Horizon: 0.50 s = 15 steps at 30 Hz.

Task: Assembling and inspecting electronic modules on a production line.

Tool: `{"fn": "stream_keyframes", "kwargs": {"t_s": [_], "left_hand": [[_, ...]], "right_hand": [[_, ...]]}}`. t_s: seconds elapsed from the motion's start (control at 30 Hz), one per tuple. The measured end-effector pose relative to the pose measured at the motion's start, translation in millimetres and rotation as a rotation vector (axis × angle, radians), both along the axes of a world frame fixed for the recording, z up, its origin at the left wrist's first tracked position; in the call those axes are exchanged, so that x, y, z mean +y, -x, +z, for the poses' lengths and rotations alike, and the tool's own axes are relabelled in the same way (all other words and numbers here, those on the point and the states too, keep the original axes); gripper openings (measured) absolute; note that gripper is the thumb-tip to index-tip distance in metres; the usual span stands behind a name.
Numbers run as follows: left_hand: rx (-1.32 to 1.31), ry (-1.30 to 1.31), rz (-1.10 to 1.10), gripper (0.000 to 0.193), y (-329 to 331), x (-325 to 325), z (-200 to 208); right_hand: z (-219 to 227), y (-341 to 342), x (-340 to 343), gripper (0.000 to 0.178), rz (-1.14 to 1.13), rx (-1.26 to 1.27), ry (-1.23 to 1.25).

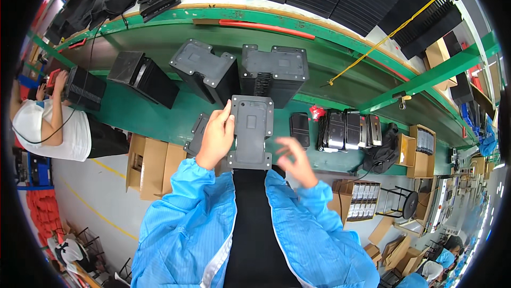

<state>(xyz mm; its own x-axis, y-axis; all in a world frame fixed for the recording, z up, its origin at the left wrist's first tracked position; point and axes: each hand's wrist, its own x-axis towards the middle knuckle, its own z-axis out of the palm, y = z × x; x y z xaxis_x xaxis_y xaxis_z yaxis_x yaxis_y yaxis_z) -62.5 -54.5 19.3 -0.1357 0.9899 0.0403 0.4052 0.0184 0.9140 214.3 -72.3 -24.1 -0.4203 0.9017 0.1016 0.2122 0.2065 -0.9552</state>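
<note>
My left hand grips the left edge of a flat dark grey plastic plate with notched corners, held upright in front of me over the green belt. My right hand hovers just right of the plate's lower corner, fingers spread and blurred, holding nothing. Another flat grey plate lies on the belt partly behind my left hand. Both my forearms wear blue sleeves.
Black boxy housings stand on the belt beyond the plate. A row of small black parts lies to the right. A person in white works at the left. Cardboard boxes sit below the belt edge.
</note>
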Motion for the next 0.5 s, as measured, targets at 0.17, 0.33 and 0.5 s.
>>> {"fn": "stream_keyframes", "kwargs": {"t_s": [0.17,0.33,0.5], "left_hand": [[0.802,0.216,0.015,0.103,-75.0,10.3,75.1],[1.077,0.500,-0.051,0.115,-96.9,26.6,83.6],[0.307,0.244,-0.229,0.107,-15.7,27.3,74.1]], "right_hand": [[4.3,35.6,-36.5,0.058,-0.093,-0.080,-0.038],[40.4,28.9,-24.1,0.060,0.012,-0.279,0.035],[36.2,30.7,-22.8,0.061,0.000,-0.257,-0.157]]}}
